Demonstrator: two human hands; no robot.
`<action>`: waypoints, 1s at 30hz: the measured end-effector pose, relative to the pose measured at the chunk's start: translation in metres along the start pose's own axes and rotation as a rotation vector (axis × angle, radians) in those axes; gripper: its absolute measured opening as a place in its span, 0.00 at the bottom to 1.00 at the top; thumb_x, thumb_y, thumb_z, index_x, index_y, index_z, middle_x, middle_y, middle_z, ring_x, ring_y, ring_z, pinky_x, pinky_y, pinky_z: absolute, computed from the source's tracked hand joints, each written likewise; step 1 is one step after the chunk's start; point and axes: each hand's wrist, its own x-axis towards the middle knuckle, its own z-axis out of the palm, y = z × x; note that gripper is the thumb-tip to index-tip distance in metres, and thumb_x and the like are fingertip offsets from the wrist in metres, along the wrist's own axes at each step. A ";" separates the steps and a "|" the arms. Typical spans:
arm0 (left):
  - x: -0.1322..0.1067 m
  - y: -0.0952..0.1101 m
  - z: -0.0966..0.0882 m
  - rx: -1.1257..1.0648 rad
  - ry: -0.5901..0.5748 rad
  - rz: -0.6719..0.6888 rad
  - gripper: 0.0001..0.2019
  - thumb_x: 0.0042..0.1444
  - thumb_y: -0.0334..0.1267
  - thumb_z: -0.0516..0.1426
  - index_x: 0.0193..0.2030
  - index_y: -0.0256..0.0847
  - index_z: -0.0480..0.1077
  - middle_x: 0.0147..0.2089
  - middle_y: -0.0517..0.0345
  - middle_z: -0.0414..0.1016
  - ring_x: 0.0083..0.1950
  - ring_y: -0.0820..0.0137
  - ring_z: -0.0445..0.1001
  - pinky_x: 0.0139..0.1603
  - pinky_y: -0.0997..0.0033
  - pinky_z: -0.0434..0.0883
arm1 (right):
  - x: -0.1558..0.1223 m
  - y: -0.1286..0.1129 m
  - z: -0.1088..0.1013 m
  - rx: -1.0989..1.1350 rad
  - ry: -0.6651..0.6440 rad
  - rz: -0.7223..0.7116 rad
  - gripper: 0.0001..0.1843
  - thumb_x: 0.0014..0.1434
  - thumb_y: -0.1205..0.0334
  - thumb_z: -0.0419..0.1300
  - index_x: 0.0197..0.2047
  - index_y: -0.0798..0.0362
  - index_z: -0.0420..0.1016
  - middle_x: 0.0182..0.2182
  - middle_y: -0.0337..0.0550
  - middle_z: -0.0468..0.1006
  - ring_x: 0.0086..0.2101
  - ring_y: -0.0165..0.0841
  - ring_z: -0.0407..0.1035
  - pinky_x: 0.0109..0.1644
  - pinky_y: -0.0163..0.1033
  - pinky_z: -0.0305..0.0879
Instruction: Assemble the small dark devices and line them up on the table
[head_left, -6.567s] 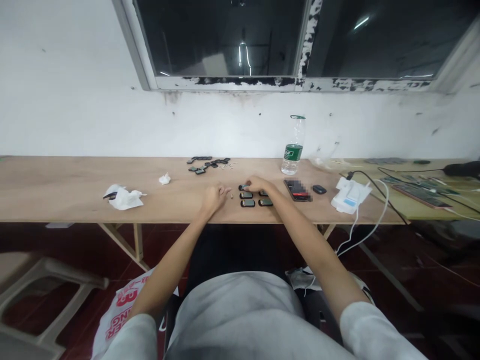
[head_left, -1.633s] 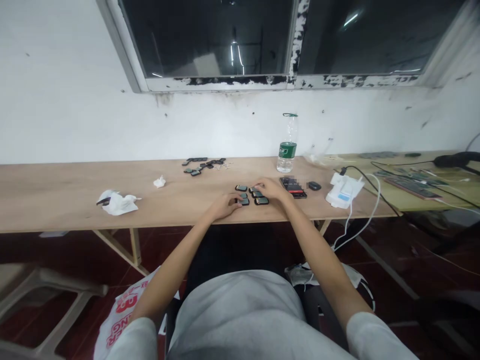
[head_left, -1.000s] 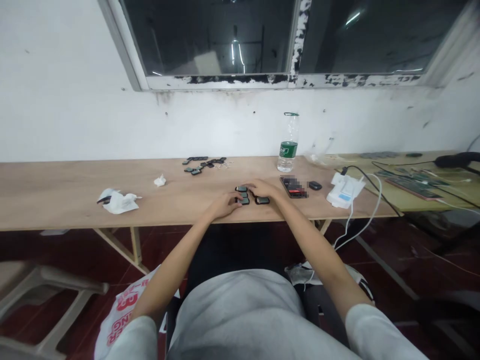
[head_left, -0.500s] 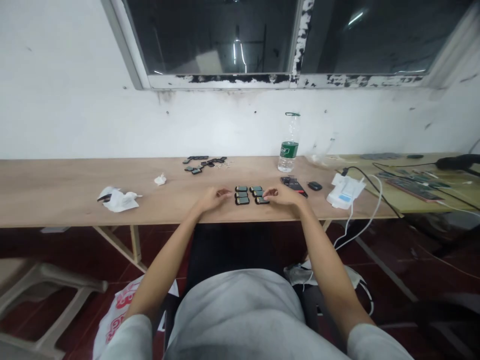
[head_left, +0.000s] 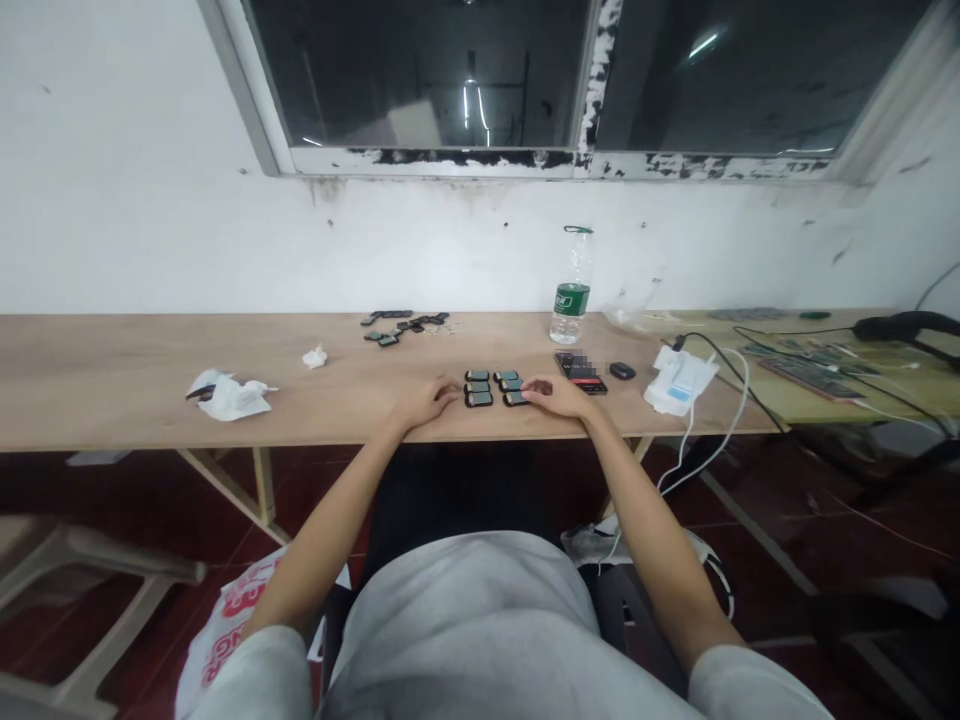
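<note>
Small flat black-cased devices with greyish-green faces lie in two short columns near the table's front edge, a left column (head_left: pixel 478 399) and a right column (head_left: pixel 508 385). My left hand (head_left: pixel 429 402) rests on the wood just left of them, fingers loosely bent and holding nothing. At the right column, the fingertips of my right hand (head_left: pixel 555 396) close on the right end of the nearest device (head_left: pixel 514 398), which lies flat and is partly covered by them.
Behind lies a pile of similar black pieces (head_left: pixel 409 325) with tiny light bits. A water bottle (head_left: pixel 571 300), a phone (head_left: pixel 579 372), a small black case (head_left: pixel 622 371) and a white cabled box (head_left: pixel 680 380) stand to the right. Crumpled tissues (head_left: pixel 234 397) lie left on the wooden table (head_left: pixel 90 380).
The view has shifted slightly. My left fingers are a little more drawn in; my right hand stays at the same nearest device, and both columns keep their layout.
</note>
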 end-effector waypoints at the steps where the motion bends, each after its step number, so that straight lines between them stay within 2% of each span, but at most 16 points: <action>1: 0.000 0.002 0.002 0.003 0.002 0.014 0.17 0.67 0.47 0.51 0.51 0.40 0.75 0.46 0.49 0.78 0.44 0.60 0.76 0.50 0.60 0.73 | 0.002 0.000 0.002 -0.005 0.000 -0.005 0.18 0.62 0.48 0.62 0.43 0.55 0.82 0.33 0.45 0.80 0.32 0.34 0.69 0.36 0.38 0.64; 3: 0.000 0.004 0.004 0.003 0.014 0.020 0.17 0.68 0.46 0.50 0.49 0.40 0.75 0.49 0.48 0.78 0.47 0.59 0.76 0.52 0.59 0.72 | 0.004 0.000 0.006 -0.003 -0.003 -0.008 0.18 0.62 0.48 0.63 0.42 0.55 0.81 0.30 0.42 0.78 0.30 0.33 0.67 0.34 0.37 0.61; 10: -0.001 0.004 0.006 0.034 0.025 0.016 0.16 0.68 0.45 0.50 0.49 0.40 0.75 0.49 0.48 0.78 0.49 0.58 0.78 0.54 0.58 0.73 | 0.005 0.003 0.006 0.096 -0.030 0.018 0.21 0.58 0.43 0.66 0.41 0.54 0.78 0.31 0.40 0.76 0.30 0.32 0.67 0.34 0.36 0.62; 15: -0.002 0.009 0.002 0.035 0.028 -0.013 0.17 0.68 0.47 0.51 0.51 0.40 0.76 0.49 0.49 0.80 0.46 0.59 0.78 0.51 0.61 0.73 | 0.004 0.003 0.006 0.232 -0.006 0.025 0.23 0.52 0.45 0.71 0.42 0.54 0.75 0.36 0.41 0.78 0.34 0.33 0.71 0.40 0.38 0.68; 18: -0.003 0.013 -0.004 0.018 0.068 -0.003 0.18 0.70 0.50 0.51 0.48 0.41 0.78 0.46 0.51 0.82 0.44 0.60 0.78 0.48 0.64 0.73 | 0.005 0.000 0.004 0.297 -0.039 0.002 0.22 0.51 0.48 0.72 0.42 0.54 0.75 0.37 0.42 0.80 0.38 0.35 0.75 0.45 0.39 0.71; 22: -0.003 0.026 -0.007 0.025 0.213 0.117 0.21 0.71 0.51 0.51 0.38 0.40 0.80 0.39 0.52 0.81 0.37 0.65 0.78 0.41 0.68 0.72 | 0.008 -0.020 0.002 0.244 0.025 -0.002 0.19 0.55 0.51 0.70 0.45 0.54 0.79 0.39 0.46 0.83 0.38 0.36 0.77 0.46 0.40 0.72; 24: -0.002 0.038 -0.005 0.030 0.306 0.221 0.19 0.70 0.50 0.54 0.38 0.39 0.80 0.38 0.52 0.80 0.36 0.67 0.77 0.40 0.69 0.73 | 0.008 -0.035 0.003 0.204 0.081 -0.015 0.18 0.57 0.52 0.69 0.46 0.54 0.81 0.38 0.46 0.84 0.36 0.36 0.77 0.44 0.40 0.72; 27: 0.000 0.058 0.001 0.022 0.432 0.389 0.12 0.67 0.45 0.59 0.44 0.40 0.80 0.45 0.49 0.80 0.44 0.66 0.80 0.47 0.67 0.77 | 0.008 -0.059 0.005 0.193 0.108 -0.066 0.15 0.59 0.54 0.67 0.46 0.54 0.82 0.39 0.46 0.85 0.36 0.36 0.77 0.44 0.39 0.72; 30: 0.000 0.069 0.005 0.047 0.465 0.454 0.09 0.66 0.40 0.60 0.48 0.42 0.80 0.51 0.48 0.80 0.51 0.64 0.81 0.54 0.64 0.78 | 0.006 -0.076 0.006 0.207 0.111 -0.089 0.14 0.60 0.56 0.67 0.46 0.54 0.83 0.41 0.46 0.85 0.37 0.37 0.78 0.44 0.39 0.72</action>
